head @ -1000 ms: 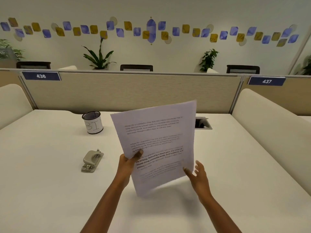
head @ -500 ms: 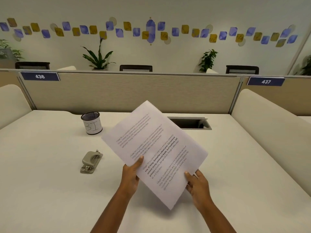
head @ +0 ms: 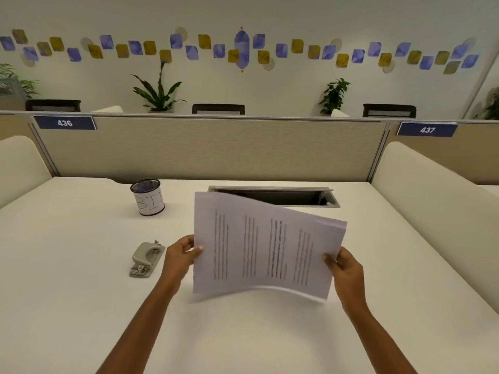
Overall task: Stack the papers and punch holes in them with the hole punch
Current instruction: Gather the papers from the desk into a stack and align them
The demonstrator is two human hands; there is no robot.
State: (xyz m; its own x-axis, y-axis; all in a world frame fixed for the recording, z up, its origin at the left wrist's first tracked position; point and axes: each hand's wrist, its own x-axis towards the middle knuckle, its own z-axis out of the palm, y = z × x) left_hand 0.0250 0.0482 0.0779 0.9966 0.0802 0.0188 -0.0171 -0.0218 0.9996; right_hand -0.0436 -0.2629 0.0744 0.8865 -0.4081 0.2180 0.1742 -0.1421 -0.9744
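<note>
A stack of printed white papers (head: pixel 266 247) is held sideways above the white desk (head: pixel 81 306), its text lines running vertically and its lower long edge bowed just above the surface. My left hand (head: pixel 180 255) grips the stack's left short edge, thumb on the front. On the opposite short edge my right hand (head: pixel 343 268) pinches the sheets. A grey metal hole punch (head: pixel 145 259) lies flat on the desk, close to the left of my left hand and apart from it.
A mesh pen cup labelled "BIN" (head: pixel 148 197) stands behind the punch. An open cable slot (head: pixel 278 197) sits in the desk behind the papers. A beige partition (head: pixel 210 149) closes the far side; cream side panels (head: pixel 432 195) flank the desk.
The papers have turned from upright through a diagonal to lying sideways. My right hand, open a second ago, now grips the right edge. My left hand slid to the left edge.
</note>
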